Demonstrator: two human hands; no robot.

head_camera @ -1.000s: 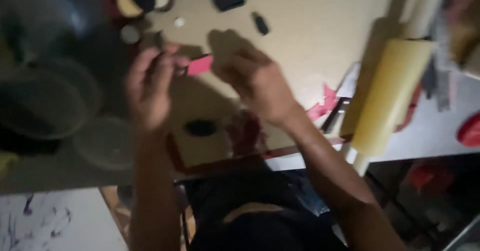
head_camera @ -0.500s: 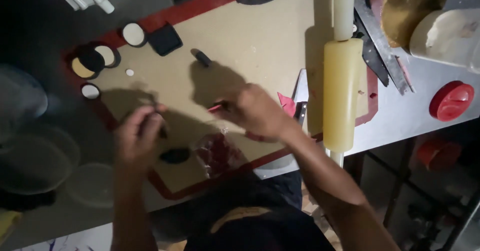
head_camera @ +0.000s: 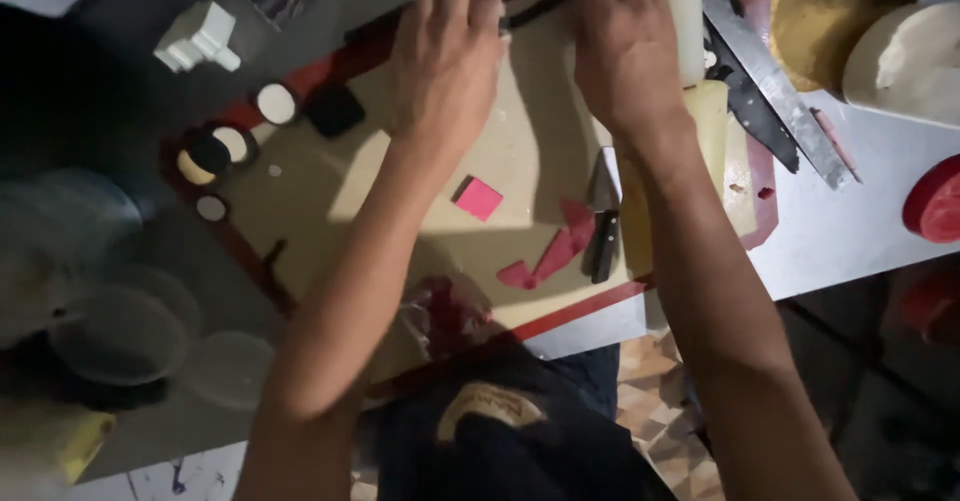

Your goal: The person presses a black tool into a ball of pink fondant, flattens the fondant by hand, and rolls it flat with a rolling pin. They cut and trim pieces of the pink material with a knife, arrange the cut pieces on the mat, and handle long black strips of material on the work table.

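Both hands are laid flat with fingers spread at the top of the frame, the left hand (head_camera: pixel 445 56) and right hand (head_camera: pixel 625 36) pressed on the tan mat (head_camera: pixel 520 171), nothing clamped. The pink square (head_camera: pixel 478 199) lies at centre. A sleeve could be nicked by the long knife (head_camera: pixel 775 86) just beside the right wrist.

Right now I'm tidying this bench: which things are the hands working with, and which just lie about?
In use:
left hand and right hand, both flat on the tan mat
pink square between the arms

Lying about:
rolling pin
long knife
small discs
clear cups
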